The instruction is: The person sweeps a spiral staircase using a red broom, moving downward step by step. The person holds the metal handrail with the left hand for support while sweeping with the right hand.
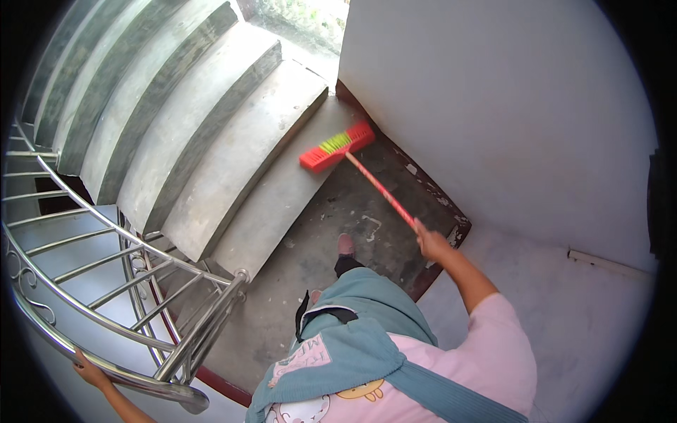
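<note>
A broom with a red head and a yellow-green patch of bristles [336, 146] is at the lowest stair step [275, 198], close to the wall; whether the bristles touch the concrete I cannot tell. Its red patterned handle [382, 189] slants down to my right hand [432, 244], which is closed around the end of it. At the lower left my left hand [91, 370] rests on the thick stainless steel handrail [124, 376], fingers curled over the tube.
Concrete stairs [174, 153] climb to the upper left, with a bright opening [304, 24] beside them. A white wall [476, 106] with a chipped dark red skirting band [423, 177] bounds the right. My pink shoe [345, 244] stands on the stained landing [317, 254].
</note>
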Action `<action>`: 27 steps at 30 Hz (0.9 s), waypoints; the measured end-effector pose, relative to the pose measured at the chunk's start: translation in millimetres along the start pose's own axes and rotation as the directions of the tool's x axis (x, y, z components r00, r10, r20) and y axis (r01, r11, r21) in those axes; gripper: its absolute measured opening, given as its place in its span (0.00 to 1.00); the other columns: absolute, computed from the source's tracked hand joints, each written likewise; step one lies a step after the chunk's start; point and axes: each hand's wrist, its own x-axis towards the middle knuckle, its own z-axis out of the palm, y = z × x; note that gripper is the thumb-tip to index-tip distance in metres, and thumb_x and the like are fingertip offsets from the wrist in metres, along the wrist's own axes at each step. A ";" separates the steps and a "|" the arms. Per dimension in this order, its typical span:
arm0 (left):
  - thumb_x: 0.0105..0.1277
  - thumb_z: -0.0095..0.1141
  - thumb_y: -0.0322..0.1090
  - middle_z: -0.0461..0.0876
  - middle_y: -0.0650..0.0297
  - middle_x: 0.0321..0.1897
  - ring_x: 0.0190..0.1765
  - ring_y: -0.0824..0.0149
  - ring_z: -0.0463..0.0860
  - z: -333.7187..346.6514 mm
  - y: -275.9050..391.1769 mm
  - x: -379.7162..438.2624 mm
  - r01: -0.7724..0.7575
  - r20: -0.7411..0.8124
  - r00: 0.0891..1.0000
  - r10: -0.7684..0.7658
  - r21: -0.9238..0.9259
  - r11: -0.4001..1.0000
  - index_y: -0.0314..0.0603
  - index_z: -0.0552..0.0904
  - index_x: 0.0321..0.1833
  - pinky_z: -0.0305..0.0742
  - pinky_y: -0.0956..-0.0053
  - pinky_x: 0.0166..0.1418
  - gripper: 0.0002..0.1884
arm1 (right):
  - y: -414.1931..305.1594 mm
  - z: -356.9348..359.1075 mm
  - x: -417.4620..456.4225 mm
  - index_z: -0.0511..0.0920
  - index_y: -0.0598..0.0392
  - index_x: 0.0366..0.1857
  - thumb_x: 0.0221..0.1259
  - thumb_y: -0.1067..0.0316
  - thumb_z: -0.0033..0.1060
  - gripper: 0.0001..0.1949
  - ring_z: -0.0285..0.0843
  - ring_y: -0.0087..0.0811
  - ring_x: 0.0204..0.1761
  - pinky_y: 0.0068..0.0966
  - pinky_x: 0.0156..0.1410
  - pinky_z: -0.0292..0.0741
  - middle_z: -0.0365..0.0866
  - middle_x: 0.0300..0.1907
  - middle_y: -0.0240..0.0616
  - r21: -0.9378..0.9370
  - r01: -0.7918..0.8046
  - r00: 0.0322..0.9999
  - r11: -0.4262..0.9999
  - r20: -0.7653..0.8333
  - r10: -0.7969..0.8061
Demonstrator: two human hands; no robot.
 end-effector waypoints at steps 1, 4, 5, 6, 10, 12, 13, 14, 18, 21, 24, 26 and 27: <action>0.57 0.49 0.58 0.76 0.49 0.43 0.44 0.55 0.76 0.7 -4.3 0.4 0.001 -0.011 1.000 -0.001 0.000 1.000 0.28 0.73 0.47 0.67 0.68 0.50 0.33 | -2.8 5.8 -23.6 0.51 0.46 0.64 0.57 0.64 0.45 0.29 0.73 0.57 0.38 0.45 0.45 0.69 0.75 0.35 0.61 0.013 -0.037 0.999 0.999 0.013 0.037; 0.57 0.51 0.56 0.75 0.51 0.45 0.43 0.58 0.75 -1.9 -23.0 6.8 0.038 0.021 0.999 -0.039 0.029 0.999 0.27 0.71 0.49 0.68 0.71 0.50 0.32 | 27.6 37.8 -84.0 0.52 0.50 0.64 0.57 0.63 0.46 0.29 0.74 0.54 0.33 0.43 0.39 0.71 0.75 0.32 0.58 0.178 0.024 1.000 0.984 -0.014 -0.021; 0.57 0.51 0.56 0.75 0.51 0.45 0.43 0.58 0.76 0.7 -20.3 7.3 0.030 0.024 0.999 -0.031 0.034 0.999 0.27 0.71 0.49 0.68 0.70 0.50 0.32 | 37.9 49.0 -99.1 0.52 0.51 0.64 0.57 0.64 0.47 0.29 0.76 0.50 0.27 0.41 0.33 0.73 0.77 0.29 0.54 0.279 0.080 0.995 0.957 -0.074 -0.062; 0.57 0.51 0.56 0.75 0.51 0.45 0.43 0.58 0.76 0.6 -17.9 6.7 0.025 0.022 0.999 -0.026 0.041 0.999 0.27 0.71 0.49 0.68 0.70 0.50 0.33 | 33.9 44.7 -109.9 0.53 0.50 0.64 0.57 0.64 0.47 0.29 0.74 0.44 0.23 0.38 0.28 0.71 0.75 0.26 0.49 0.440 -0.091 0.996 0.893 0.056 0.074; 0.58 0.51 0.55 0.75 0.50 0.44 0.43 0.58 0.76 -4.7 -3.5 -1.9 0.010 0.047 0.999 -0.011 0.012 1.000 0.27 0.71 0.49 0.69 0.70 0.50 0.31 | 15.3 43.9 -122.8 0.54 0.48 0.64 0.58 0.68 0.47 0.28 0.65 0.24 0.14 0.24 0.14 0.65 0.67 0.18 0.32 0.715 -0.432 0.902 0.549 0.339 0.268; 0.58 0.51 0.53 0.75 0.50 0.44 0.43 0.58 0.76 -3.2 -15.5 2.2 0.000 0.064 0.998 0.005 -0.075 0.997 0.26 0.71 0.49 0.69 0.70 0.49 0.30 | 19.1 61.2 -97.8 0.55 0.48 0.63 0.58 0.69 0.46 0.26 0.62 0.21 0.12 0.22 0.12 0.63 0.65 0.17 0.30 0.747 -0.411 0.911 0.523 0.306 0.278; 0.59 0.51 0.52 0.75 0.50 0.44 0.43 0.58 0.76 -1.9 -19.8 4.1 -0.007 0.069 0.997 0.015 -0.118 0.993 0.26 0.71 0.49 0.69 0.69 0.49 0.29 | 19.1 65.0 -73.3 0.57 0.49 0.61 0.58 0.69 0.45 0.25 0.63 0.21 0.12 0.22 0.12 0.64 0.65 0.17 0.30 0.746 -0.399 0.915 0.534 0.287 0.283; 0.60 0.51 0.50 0.75 0.50 0.43 0.43 0.59 0.75 9.0 1.2 8.3 0.006 0.087 0.996 0.006 -0.141 0.990 0.26 0.71 0.48 0.70 0.70 0.48 0.28 | 14.2 66.4 -55.3 0.58 0.50 0.60 0.57 0.70 0.45 0.24 0.63 0.22 0.12 0.23 0.12 0.64 0.66 0.17 0.31 0.754 -0.394 0.915 0.525 0.269 0.300; 0.59 0.52 0.51 0.75 0.50 0.44 0.45 0.59 0.75 2.4 -17.8 11.0 -0.018 0.029 0.999 0.020 -0.051 0.999 0.26 0.71 0.48 0.69 0.71 0.50 0.29 | -4.6 60.0 40.7 0.66 0.51 0.39 0.56 0.72 0.42 0.07 0.64 0.22 0.11 0.22 0.11 0.65 0.65 0.15 0.30 0.805 -0.306 0.921 0.509 0.113 0.374; 0.58 0.52 0.52 0.75 0.51 0.43 0.44 0.60 0.75 -2.8 -22.6 11.1 -0.017 0.010 1.000 0.018 -0.012 1.000 0.26 0.72 0.47 0.68 0.71 0.50 0.29 | -24.7 51.6 99.3 0.66 0.54 0.40 0.54 0.73 0.43 0.09 0.67 0.28 0.15 0.27 0.14 0.67 0.67 0.18 0.34 0.738 -0.309 0.942 0.600 0.151 0.299; 0.58 0.51 0.53 0.75 0.50 0.43 0.44 0.58 0.76 -3.0 -6.9 6.3 -0.016 0.024 1.000 0.015 0.012 1.000 0.26 0.72 0.47 0.68 0.71 0.50 0.30 | -25.2 81.9 111.4 0.62 0.60 0.51 0.50 0.73 0.45 0.21 0.76 0.43 0.31 0.35 0.33 0.75 0.75 0.32 0.48 0.424 -0.312 0.950 0.850 0.153 0.272; 0.58 0.50 0.55 0.76 0.50 0.44 0.44 0.57 0.76 -3.3 1.2 2.5 -0.015 0.031 0.999 0.015 0.018 1.000 0.26 0.72 0.48 0.68 0.71 0.51 0.31 | -15.2 106.0 102.9 0.58 0.63 0.57 0.48 0.72 0.46 0.27 0.74 0.49 0.47 0.36 0.49 0.73 0.74 0.44 0.56 0.016 -0.212 0.976 0.977 0.063 0.211; 0.58 0.50 0.55 0.75 0.50 0.44 0.45 0.57 0.76 -6.9 -0.1 -2.6 -0.009 0.022 1.000 0.009 0.019 1.000 0.26 0.71 0.48 0.67 0.71 0.51 0.31 | -42.2 82.1 75.9 0.50 0.62 0.63 0.48 0.70 0.45 0.33 0.62 0.49 0.59 0.33 0.61 0.63 0.64 0.54 0.61 0.067 -0.295 0.934 0.953 0.230 0.273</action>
